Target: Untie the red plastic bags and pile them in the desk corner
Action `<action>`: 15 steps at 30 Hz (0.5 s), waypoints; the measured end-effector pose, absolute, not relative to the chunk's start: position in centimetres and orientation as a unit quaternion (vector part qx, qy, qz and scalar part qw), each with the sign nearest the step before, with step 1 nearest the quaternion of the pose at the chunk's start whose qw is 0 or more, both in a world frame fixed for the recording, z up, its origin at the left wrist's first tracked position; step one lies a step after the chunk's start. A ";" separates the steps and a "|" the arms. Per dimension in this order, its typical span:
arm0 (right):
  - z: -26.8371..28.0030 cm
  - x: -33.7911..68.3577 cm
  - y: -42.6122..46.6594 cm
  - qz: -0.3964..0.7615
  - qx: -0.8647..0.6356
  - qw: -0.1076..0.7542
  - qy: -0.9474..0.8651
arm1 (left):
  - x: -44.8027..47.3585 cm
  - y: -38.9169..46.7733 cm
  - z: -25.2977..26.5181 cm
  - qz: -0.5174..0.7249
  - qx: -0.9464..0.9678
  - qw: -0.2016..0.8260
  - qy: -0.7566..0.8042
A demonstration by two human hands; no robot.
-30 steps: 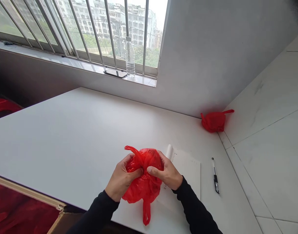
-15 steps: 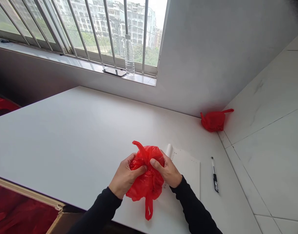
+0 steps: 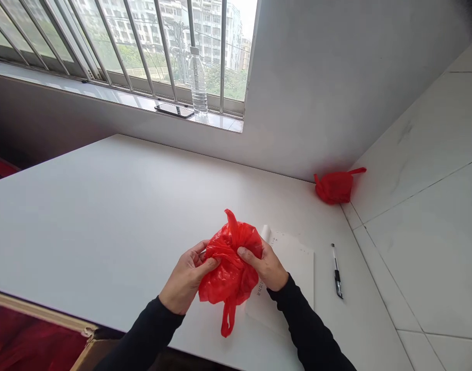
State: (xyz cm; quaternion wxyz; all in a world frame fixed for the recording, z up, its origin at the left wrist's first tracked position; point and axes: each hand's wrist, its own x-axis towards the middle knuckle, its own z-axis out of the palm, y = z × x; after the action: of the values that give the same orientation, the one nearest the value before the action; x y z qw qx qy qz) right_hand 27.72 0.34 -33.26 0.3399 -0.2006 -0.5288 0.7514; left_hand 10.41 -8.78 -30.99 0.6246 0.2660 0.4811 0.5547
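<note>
A bunched red plastic bag (image 3: 230, 273) is between my two hands, above the near part of the white table. One of its handles sticks up at the top, and a looped handle hangs down below. My left hand (image 3: 187, 275) grips its left side with the thumb on the front. On the right side, my right hand (image 3: 269, 265) holds it, the thumb pressed near the gathered middle. What the bag contains, if anything, is hidden. Partly under the bag and my right hand lies an open notebook (image 3: 298, 268) with some writing.
A black-and-clear pen (image 3: 337, 273) lies right of the notebook. Another red plastic bag (image 3: 334, 188) sits in the table's far right corner. On the windowsill are a clear water bottle (image 3: 198, 87) and a phone (image 3: 174, 110). A cardboard box (image 3: 87, 350) stands below the table's near left edge.
The bag has turned slightly in my hands: its upper handle now points straighter up and the lower loop hangs farther left. My left thumb has slid outward to the left from the middle.
</note>
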 end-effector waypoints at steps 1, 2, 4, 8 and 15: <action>-33.2 27.7 0.3 0.754 -0.201 0.338 -0.526 | 10.4 -8.8 -31.1 0.555 0.264 0.622 0.485; -33.2 27.6 0.2 0.753 -0.205 0.341 -0.524 | 10.5 -8.8 -31.1 0.554 0.260 0.621 0.490; -33.3 27.6 0.2 0.748 -0.214 0.355 -0.518 | 10.6 -8.8 -31.1 0.546 0.259 0.623 0.496; -33.5 27.7 0.3 0.740 -0.225 0.373 -0.512 | 11.2 -8.8 -30.8 0.516 0.291 0.638 0.492; -33.3 27.9 0.3 0.755 -0.202 0.328 -0.531 | 11.3 -8.2 -30.8 0.563 0.241 0.618 0.493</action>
State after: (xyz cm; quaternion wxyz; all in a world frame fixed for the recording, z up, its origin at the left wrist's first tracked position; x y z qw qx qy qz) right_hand 27.90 0.30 -33.26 0.3277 -0.2018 -0.5309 0.7550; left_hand 11.28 -8.18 -30.80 0.6183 0.2414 0.4926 0.5628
